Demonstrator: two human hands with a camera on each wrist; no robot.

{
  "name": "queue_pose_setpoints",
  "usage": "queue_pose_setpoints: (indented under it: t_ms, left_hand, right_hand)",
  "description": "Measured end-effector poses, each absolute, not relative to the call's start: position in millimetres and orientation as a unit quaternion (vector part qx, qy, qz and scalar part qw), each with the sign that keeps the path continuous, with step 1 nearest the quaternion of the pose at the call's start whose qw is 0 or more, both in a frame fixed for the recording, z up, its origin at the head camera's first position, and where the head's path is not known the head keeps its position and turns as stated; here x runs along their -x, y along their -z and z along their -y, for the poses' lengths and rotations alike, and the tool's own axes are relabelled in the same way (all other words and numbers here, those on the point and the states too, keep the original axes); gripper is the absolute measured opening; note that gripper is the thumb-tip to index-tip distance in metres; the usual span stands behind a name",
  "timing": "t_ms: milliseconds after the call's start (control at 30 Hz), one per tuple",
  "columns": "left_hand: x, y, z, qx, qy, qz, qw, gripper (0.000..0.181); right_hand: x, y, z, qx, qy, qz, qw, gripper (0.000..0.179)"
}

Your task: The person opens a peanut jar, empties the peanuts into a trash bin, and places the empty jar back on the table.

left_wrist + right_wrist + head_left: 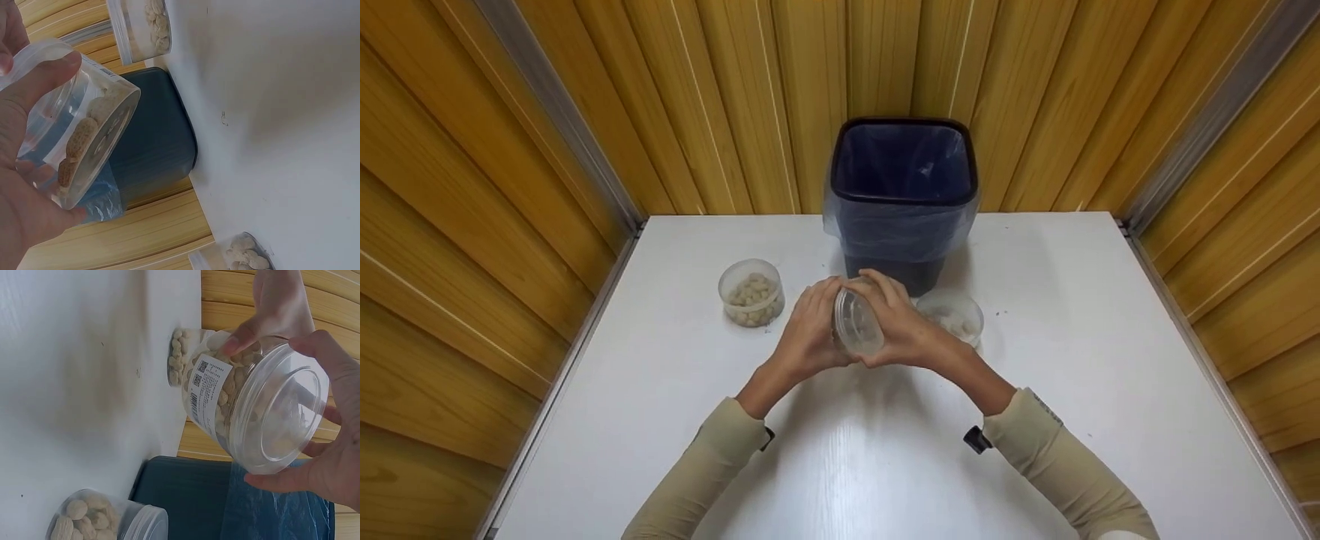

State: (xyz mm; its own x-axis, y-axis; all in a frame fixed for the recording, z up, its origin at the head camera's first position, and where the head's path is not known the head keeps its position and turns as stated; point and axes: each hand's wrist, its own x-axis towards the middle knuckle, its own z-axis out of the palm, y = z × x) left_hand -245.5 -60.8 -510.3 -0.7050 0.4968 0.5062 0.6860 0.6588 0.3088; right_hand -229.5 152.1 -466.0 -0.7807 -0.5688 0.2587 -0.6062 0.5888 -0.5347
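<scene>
Jar [236,377] of in-shell peanuts [81,138], tilted and held above the white table [1110,390] between 2 hands, near the front of the blue bin [894,251]. Left hand [808,326]: curled round the clear jar wall, thumb laid across it. Right hand [904,326]: thumb and fingers spread round the rim of the clear lid [289,410], gripping it. Lid apparently seated on the jar mouth; direction of any turn, on or off, impossible to tell. Also on the table: 2 further peanut containers, 1 at left [751,292] and 1 at right [952,315], partly behind the right hand.

Good handling, by judgement: brace the jar body firmly against rotation, without squeezing the probably thin plastic. Spread pressure evenly round the lid rim; turn about the jar's own axis, without rocking. Raise the mouth before any parting of lid and jar, against likely spillage.
</scene>
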Motion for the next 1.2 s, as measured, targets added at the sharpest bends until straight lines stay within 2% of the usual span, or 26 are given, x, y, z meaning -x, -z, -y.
queue_pose_setpoints:
  t_ms: [400,700,1000,1200]
  left_hand:
    - [246.9,512.9,70.8,0.335,0.271,0.887,0.164,0.125]
    - [244.3,512.5,90.0,0.298,0.320,0.884,0.167,0.126]
    - [243.1,514.5,103.3,0.277,0.365,0.867,0.198,0.122]
    - [239.8,510.9,110.1,0.248,0.364,0.878,0.190,0.123]
  right_hand:
    - [230.3,465.9,-154.5,-0.399,-0.233,0.882,0.095,0.106]
    - [234.9,478.1,-158.9,-0.327,-0.299,0.891,0.094,0.104]
    - [252.6,512.5,-163.6,-0.230,-0.388,0.883,0.131,0.097]
    - [260.1,532.8,-156.8,-0.210,-0.420,0.874,0.127,0.098]
